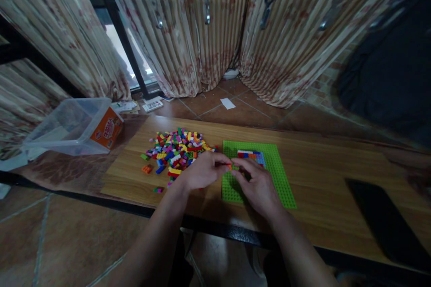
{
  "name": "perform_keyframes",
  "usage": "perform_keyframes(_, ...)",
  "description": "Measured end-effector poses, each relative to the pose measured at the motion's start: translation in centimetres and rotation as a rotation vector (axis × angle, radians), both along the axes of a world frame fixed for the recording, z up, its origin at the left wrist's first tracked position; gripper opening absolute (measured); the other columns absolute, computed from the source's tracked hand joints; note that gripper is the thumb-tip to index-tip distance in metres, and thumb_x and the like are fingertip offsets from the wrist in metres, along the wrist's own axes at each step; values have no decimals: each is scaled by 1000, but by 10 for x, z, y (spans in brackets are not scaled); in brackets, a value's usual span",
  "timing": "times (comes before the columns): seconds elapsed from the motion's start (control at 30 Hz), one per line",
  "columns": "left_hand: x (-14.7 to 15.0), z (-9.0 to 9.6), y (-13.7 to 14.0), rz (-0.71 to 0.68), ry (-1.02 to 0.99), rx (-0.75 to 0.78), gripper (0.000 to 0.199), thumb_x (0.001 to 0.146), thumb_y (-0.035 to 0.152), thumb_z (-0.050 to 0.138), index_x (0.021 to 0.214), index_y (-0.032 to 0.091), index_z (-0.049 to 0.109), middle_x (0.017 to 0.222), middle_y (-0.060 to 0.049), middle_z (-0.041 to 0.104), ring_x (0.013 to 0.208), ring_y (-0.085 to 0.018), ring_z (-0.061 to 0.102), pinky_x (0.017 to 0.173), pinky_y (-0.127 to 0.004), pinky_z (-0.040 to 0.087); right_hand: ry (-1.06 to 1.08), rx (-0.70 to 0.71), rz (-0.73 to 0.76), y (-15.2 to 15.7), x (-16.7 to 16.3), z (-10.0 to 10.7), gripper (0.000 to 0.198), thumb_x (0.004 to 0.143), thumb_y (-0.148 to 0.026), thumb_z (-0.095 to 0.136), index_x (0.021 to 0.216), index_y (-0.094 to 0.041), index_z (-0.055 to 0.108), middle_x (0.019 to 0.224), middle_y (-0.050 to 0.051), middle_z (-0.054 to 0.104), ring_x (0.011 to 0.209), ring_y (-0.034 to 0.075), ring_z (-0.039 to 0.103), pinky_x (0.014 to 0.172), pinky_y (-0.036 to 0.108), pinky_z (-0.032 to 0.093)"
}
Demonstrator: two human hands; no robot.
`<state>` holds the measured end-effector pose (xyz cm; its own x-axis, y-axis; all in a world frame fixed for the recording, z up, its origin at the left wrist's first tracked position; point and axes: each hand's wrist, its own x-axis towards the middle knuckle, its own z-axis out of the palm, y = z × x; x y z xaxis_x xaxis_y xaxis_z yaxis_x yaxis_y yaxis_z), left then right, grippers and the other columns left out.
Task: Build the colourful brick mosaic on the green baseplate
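My left hand (204, 169) and my right hand (256, 184) meet over the left part of a green baseplate (284, 183). Between their fingertips is a small orange-red toy brick (229, 166), pinched from both sides; a bit of green shows right beside it. Behind my right hand, a block of built-up bricks (251, 155) in white, blue, orange and red sits on the baseplate, partly hidden by the fingers. A heap of loose mixed-colour bricks (178, 147) spreads on the table to the left, its near right side covered by my left hand.
A clear plastic tub (72, 132) with an orange label stands at the table's left end. A dark flat slab (384, 219) lies on the wooden table (323, 174) at the right. An orange brick (146, 169) rests apart from the heap. Curtains (188, 44) hang behind.
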<state>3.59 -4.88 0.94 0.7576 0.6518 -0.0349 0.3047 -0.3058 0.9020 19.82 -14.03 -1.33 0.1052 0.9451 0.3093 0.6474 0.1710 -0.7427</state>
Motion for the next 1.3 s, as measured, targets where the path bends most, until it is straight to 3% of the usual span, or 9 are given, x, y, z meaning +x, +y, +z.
perform_keyframes(0.17,14,-5,-5,15,-179,-214,13,81,22,63,90,13,66,81,-3,69,75,-13,62,71,-24,48,-4,6,64,-5,9,2,17,92,-29,55,104,-25,67,101,4,70,95,20,64,87,36,50)
perform_keyframes(0.27,19,-8,-7,23,-204,-257,19,80,21,63,97,13,63,83,-4,69,76,-14,63,70,-25,48,-27,13,67,-6,15,3,15,92,-30,55,100,-26,68,99,4,70,94,20,64,86,35,49)
perform_keyframes(0.4,22,-12,-6,65,-141,-166,25,82,21,60,106,13,63,82,-3,68,73,-14,61,68,-25,47,-54,38,-31,-6,33,0,16,90,-36,59,94,-26,70,98,4,68,97,22,62,88,38,48)
perform_keyframes(0.6,22,-17,-2,180,-13,30,20,84,19,55,98,13,66,83,-4,69,77,-16,62,71,-26,48,-99,-7,-227,-4,60,-9,21,84,-42,64,90,-24,74,98,6,66,93,24,61,89,43,47)
perform_keyframes(0.8,28,-19,-5,153,79,122,23,84,19,53,100,13,69,94,-7,72,86,-19,66,80,-30,50,-134,-20,-202,0,53,-16,18,82,-40,66,89,-26,75,100,6,65,97,25,58,90,44,46)
perform_keyframes(1.1,35,-19,-11,116,129,134,28,86,19,52,109,15,67,105,-7,73,94,-18,67,89,-30,51,-135,-12,-287,5,42,-23,18,79,-37,68,87,-25,77,100,8,63,95,25,57,87,42,47)
perform_keyframes(1.3,35,-20,-11,127,144,150,28,86,20,53,109,14,67,104,-8,73,93,-19,68,87,-30,52,-143,2,-360,7,37,-24,20,79,-39,66,85,-24,77,97,9,65,92,25,58,83,42,46)
